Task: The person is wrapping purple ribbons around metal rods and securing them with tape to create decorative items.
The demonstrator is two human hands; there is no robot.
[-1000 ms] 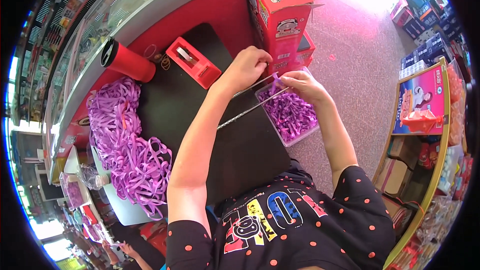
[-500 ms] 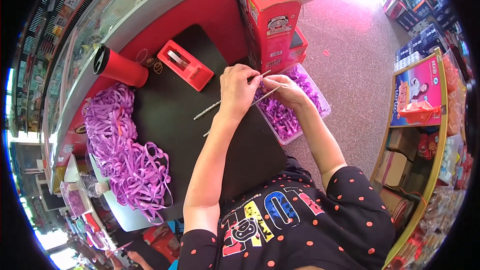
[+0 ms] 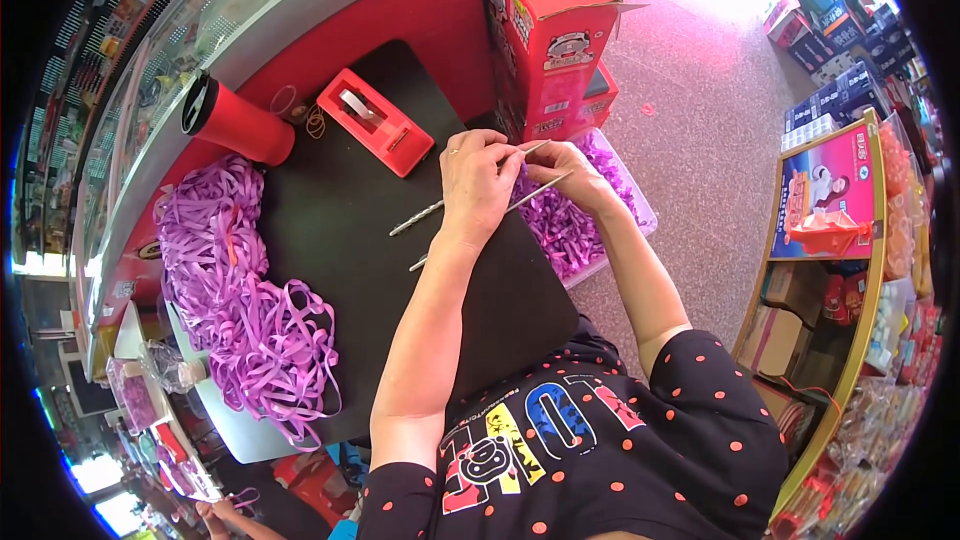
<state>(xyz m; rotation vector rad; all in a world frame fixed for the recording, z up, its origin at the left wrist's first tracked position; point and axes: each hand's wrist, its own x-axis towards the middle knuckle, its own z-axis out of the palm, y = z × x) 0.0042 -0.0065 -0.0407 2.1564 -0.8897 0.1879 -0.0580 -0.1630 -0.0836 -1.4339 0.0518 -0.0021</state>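
My left hand (image 3: 474, 180) is closed on a thin, pale grey rod (image 3: 417, 218) whose near-left end looks twisted, like a drill bit. A second thin rod (image 3: 538, 190) runs slantwise under that hand toward my right hand (image 3: 578, 178). My right hand's fingers are pinched together at the far ends of the rods, close to the left fingertips. A bit of purple ribbon shows between the fingertips; how it sits on the rods is hidden. Under my hands stands a clear plastic tub (image 3: 640, 200) of small purple ribbon pieces (image 3: 565, 240).
A big heap of purple ribbon (image 3: 235, 285) lies on the left of the dark table (image 3: 350, 240). A red tape dispenser (image 3: 375, 123), a rubber band (image 3: 316, 122) and a red tumbler (image 3: 240, 125) stand behind. Red cartons (image 3: 560, 35) are beyond the tub. Another person's hands (image 3: 225, 515) show lower left.
My hands stay close together on the rods, with only slight finger movement. The view has shifted a little. At lower left, the other person's hands have moved.
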